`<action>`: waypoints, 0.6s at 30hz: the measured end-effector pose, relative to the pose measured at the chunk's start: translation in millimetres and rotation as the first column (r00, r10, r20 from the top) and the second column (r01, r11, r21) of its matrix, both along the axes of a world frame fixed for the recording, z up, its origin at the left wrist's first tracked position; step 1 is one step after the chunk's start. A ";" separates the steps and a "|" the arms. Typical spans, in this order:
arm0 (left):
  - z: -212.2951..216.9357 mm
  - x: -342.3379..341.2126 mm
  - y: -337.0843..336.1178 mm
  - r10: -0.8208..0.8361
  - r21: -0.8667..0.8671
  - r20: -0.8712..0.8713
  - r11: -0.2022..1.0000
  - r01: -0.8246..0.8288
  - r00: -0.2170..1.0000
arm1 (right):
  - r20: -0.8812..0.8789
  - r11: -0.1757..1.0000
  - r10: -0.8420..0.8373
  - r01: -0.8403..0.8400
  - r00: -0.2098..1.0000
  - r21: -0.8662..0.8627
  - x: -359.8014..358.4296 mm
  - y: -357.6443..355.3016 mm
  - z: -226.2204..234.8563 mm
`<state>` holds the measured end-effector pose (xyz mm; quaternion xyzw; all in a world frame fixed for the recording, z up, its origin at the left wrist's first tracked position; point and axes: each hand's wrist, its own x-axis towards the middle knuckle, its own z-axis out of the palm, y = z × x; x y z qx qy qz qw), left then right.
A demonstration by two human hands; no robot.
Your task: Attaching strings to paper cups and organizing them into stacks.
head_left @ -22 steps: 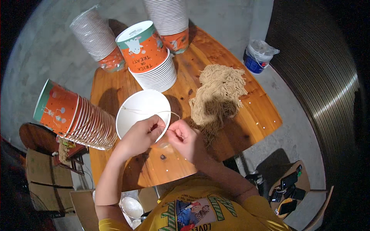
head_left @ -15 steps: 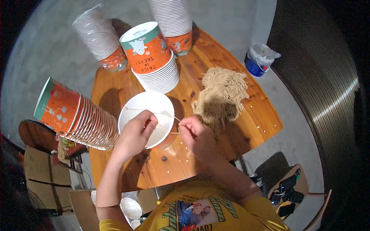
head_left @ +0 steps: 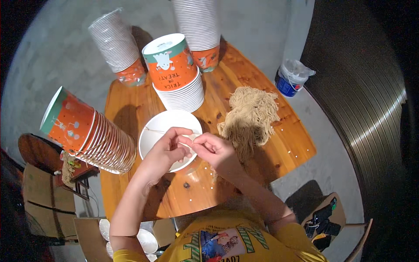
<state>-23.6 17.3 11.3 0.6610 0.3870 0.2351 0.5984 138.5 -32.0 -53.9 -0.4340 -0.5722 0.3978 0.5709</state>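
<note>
A white-lined paper bucket (head_left: pixel 149 142) stands on the wooden table in front of me, its mouth facing up. Thin beige string (head_left: pixel 153 130) runs from its left side across the mouth to my hands. Over the right part of the mouth, my left hand (head_left: pixel 168 150) has thumb and fingers bent in around the string. Touching it, my right hand (head_left: pixel 214 152) pinches the string between thumb and forefinger. The fingers hide the spot where the strands meet. To the right lies a loose heap of cut beige strings (head_left: pixel 253 111).
A stack of orange buckets wound with string (head_left: pixel 94 133) leans at the left. Behind stand an upside-down orange bucket stack (head_left: pixel 172 70) and two tall stacks (head_left: pixel 111 41) (head_left: pixel 198 26). A lidded blue-and-white pail (head_left: pixel 289 81) stands on the floor, and an open cardboard box (head_left: pixel 89 231) sits below the table.
My hands have come together over the bucket; the right moved left to meet the left, and the stretched string between them is now mostly hidden. The whole view has shifted slightly.
</note>
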 end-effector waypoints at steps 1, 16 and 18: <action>0.3 -0.2 1.2 -0.043 -0.134 0.026 0.990 0.046 0.999 | -0.128 0.999 0.038 -0.036 0.991 0.020 -3.0 0.6 0.4; -14.8 10.1 3.0 -0.005 -0.080 -0.008 0.997 0.004 1.000 | 0.359 0.986 0.156 -0.164 0.920 -0.009 44.8 -6.5 42.7; -23.1 12.4 5.5 -0.019 -0.016 -0.007 1.000 0.018 1.000 | 0.265 0.957 0.290 -0.274 0.920 -0.096 47.7 -1.2 50.7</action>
